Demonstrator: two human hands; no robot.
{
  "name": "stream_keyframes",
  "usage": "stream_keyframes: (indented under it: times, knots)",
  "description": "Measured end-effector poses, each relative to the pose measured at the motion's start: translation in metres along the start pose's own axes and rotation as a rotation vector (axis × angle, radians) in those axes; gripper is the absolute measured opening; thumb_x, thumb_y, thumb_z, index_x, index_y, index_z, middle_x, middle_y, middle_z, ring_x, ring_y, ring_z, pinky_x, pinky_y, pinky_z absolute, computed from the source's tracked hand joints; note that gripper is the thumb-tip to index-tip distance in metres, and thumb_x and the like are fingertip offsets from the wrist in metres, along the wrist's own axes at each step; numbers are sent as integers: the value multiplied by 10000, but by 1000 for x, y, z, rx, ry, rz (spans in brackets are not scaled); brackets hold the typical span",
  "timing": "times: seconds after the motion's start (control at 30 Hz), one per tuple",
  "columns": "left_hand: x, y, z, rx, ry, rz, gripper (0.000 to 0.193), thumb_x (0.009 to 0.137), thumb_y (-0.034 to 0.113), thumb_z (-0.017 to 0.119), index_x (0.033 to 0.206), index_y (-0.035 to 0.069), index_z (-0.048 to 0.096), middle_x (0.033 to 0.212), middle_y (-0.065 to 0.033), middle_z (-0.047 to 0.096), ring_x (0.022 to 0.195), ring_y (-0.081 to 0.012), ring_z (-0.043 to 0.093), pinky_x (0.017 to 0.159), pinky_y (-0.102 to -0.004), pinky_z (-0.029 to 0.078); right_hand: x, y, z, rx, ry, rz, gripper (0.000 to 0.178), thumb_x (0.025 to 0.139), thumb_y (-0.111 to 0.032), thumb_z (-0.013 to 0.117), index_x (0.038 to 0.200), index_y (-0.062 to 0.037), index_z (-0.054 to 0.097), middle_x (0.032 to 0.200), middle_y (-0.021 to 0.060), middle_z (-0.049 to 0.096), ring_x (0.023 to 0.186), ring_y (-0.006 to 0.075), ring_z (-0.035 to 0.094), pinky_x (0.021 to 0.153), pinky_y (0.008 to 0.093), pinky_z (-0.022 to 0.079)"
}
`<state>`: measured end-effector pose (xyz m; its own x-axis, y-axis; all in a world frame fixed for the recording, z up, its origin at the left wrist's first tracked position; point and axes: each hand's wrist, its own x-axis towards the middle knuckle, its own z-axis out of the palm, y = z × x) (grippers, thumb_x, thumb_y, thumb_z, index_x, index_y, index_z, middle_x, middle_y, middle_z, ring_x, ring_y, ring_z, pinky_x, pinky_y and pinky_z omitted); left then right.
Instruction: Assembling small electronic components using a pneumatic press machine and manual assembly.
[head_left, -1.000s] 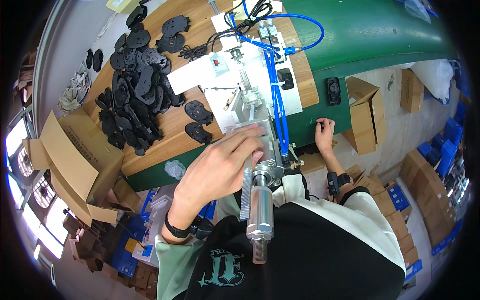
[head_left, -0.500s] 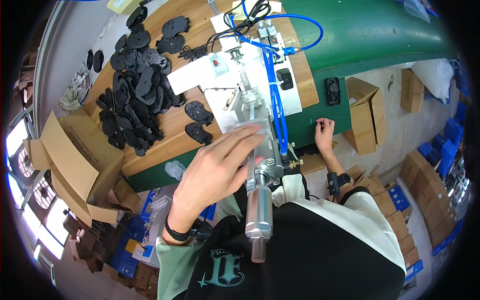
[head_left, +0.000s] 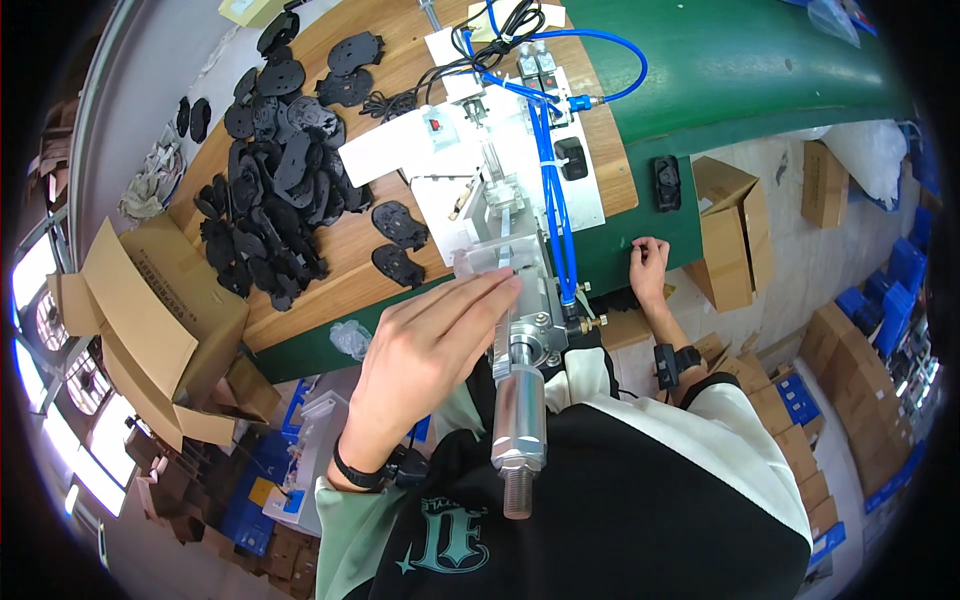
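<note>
Before me stands a pneumatic press fixture with a silver cylinder [head_left: 520,415] pointing toward my body. My left hand [head_left: 425,340] is at a clear plastic block [head_left: 485,260] on the fixture, fingertips drawn together on its near side. Its thumb is hidden, and I cannot make out what it holds, if anything. At the green table's edge, my right hand [head_left: 650,266] rests with its fingers curled; a tiny dark spot shows by the thumb. Two flat black plastic parts [head_left: 398,226] lie left of the fixture. A black moulded piece [head_left: 666,183] sits beyond my right hand.
A heap of black plastic parts [head_left: 270,190] covers the board's left side. Blue air hoses [head_left: 556,200] run along the fixture, with black cables [head_left: 390,103] behind. Open cardboard boxes stand left [head_left: 165,300] and right [head_left: 725,230]. A crumpled plastic bag [head_left: 350,339] lies near the front edge.
My left hand has drawn back slightly toward me, uncovering more of the clear block. Its fingers have come closer together and its thumb has gone from sight. My right hand has stayed put.
</note>
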<state>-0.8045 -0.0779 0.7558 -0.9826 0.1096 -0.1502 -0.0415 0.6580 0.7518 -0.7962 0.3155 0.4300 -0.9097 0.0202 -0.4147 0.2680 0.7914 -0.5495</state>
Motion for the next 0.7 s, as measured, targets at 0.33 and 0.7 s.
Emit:
stream_keyframes:
  times: [0.33,0.7]
  knots:
    - [-2,-2,1,57,-13,44,368,790,-7,745,1156,-5,706,1150,-133,728,1033,-287,722,872,-377,603,-1,-2,0,25,-4,-19,111,925,-51,582,1015,-18,638,1097,174,512,965,307,553,852,386,507]
    - [3,2,0,95,-20,20,361,792,-11,734,1152,-5,703,1127,-134,733,1055,-289,717,890,-393,595,2,-4,0,-6,4,11,99,930,-57,592,1011,-29,642,1074,165,535,937,308,581,857,396,512]
